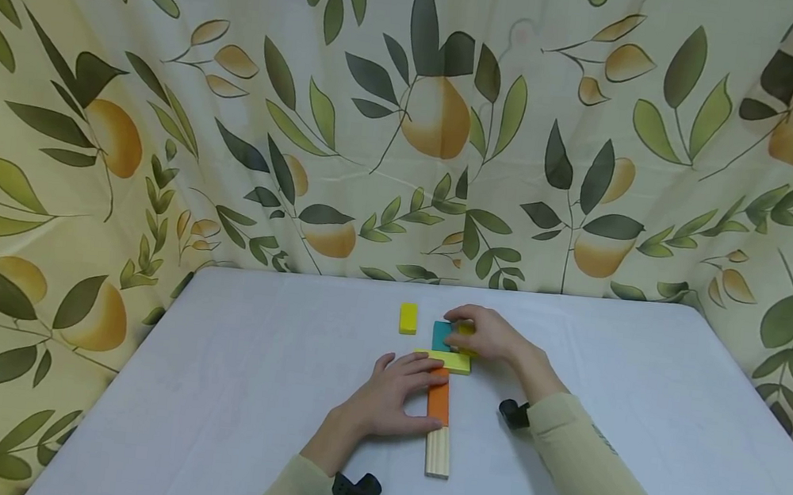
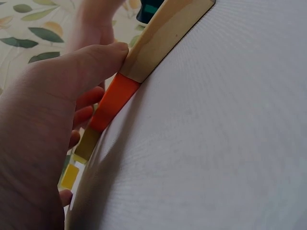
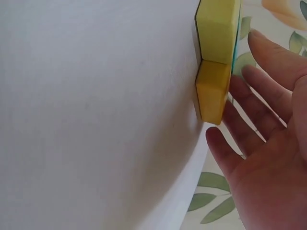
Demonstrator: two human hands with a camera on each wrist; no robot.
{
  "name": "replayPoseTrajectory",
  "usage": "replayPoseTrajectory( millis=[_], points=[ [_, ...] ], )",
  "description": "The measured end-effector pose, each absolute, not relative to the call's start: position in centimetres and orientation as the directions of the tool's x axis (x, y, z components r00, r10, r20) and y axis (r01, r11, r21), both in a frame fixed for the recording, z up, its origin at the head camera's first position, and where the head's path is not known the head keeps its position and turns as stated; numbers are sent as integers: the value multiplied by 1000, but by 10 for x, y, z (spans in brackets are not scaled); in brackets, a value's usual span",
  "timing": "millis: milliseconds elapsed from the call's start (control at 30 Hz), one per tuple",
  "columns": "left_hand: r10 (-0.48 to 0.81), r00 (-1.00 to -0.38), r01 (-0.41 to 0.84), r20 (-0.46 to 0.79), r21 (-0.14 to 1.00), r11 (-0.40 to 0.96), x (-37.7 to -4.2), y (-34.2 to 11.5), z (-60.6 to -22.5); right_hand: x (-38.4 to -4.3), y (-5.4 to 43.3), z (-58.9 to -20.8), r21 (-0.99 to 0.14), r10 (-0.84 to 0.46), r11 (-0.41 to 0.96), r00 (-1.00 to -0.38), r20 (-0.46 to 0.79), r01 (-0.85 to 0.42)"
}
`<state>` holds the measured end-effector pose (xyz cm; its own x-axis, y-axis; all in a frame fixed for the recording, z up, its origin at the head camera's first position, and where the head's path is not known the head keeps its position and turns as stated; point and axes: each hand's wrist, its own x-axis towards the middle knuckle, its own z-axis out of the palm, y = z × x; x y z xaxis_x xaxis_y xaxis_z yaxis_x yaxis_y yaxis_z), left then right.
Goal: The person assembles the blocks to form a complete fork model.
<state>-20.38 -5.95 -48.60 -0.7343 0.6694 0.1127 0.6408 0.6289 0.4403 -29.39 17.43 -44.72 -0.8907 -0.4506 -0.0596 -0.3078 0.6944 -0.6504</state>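
Note:
A row of blocks runs away from me on the table: a ribbed natural wood block [image 1: 438, 452], an orange block [image 1: 438, 399], then a pale yellow block [image 1: 455, 362] lying crosswise. Beyond the crosspiece a teal block [image 1: 441, 335] and a deeper yellow block [image 1: 467, 331] stand side by side. My left hand [image 1: 392, 398] rests along the row's left side, thumb near the orange and wood joint, fingertips on the orange and crosswise blocks. My right hand [image 1: 491, 336] reaches over the teal and deeper yellow blocks, its fingers loosely extended, partly hiding the yellow one.
A separate small yellow block [image 1: 408, 318] lies left of the teal block. Both wrists carry black cameras [image 1: 357, 491]. The white-covered table [image 1: 251, 345] meets a curtain [image 1: 380, 118] printed with leaves and fruit at its far edge.

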Motion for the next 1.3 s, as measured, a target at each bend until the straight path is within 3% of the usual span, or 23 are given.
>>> replayPoseTrajectory(
  millis=[833, 1300],
  points=[
    [557, -810, 572, 183, 450, 686, -210, -68, -479, -266, 193, -437, -627, -433, 698, -901, 14, -345],
    [459, -869, 480, 182, 533, 696, -227, -81, -471, -250, 183, -436, -582, -481, 709, -876, 13, -398]
  ],
)
